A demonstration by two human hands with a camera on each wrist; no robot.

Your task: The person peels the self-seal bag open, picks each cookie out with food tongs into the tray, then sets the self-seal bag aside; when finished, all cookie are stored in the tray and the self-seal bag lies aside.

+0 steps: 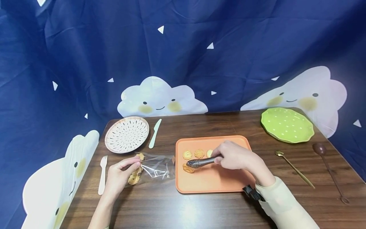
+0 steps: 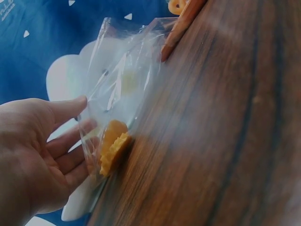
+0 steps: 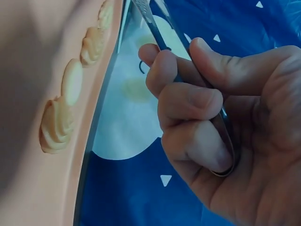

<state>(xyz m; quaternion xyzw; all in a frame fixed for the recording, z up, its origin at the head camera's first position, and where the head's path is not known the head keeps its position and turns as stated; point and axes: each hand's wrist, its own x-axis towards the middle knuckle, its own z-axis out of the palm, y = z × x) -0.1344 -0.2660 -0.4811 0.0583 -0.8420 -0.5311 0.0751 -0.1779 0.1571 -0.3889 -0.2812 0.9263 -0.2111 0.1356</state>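
**Use of tongs [image 1: 200,162] at a cookie [image 1: 187,168], beside a held bag [image 1: 157,167]**

Near the middle of the table [image 1: 160,210], an orange tray [image 1: 211,186], bearing a row of further cookies [image 1: 199,153] toward its far edge and, nearer its left edge, the cookie beneath the tong tips. At the right hand [image 1: 235,156], fingers curled round the dark tongs. At the left hand [image 1: 121,175], a thumb-and-finger pinch on the clear bag, just beyond the tray's left edge. Inside, by the left hand, several bagged cookies [image 1: 133,178]; toward the tray, only loose film. Cannot tell from these views: firm grip on the cookie or mere contact.

Step in hand, as judged: taking hold of the cookie with the tongs. For good execution, set one tip on each side, low against the tray. Squeeze lightly, allowing for probable brittleness. Raise straight up, without brushing the row. With the left hand, hold the bag steady, free of the tray's rim.

At the table's far left corner, a patterned plate [image 1: 126,135], with a pale green knife [image 1: 155,133] just beside; along the left edge, a white fork [image 1: 103,175]. At the far right corner, a green plate [image 1: 287,125]; toward the right edge, a gold spoon [image 1: 295,170] and a brown ladle [image 1: 319,149].
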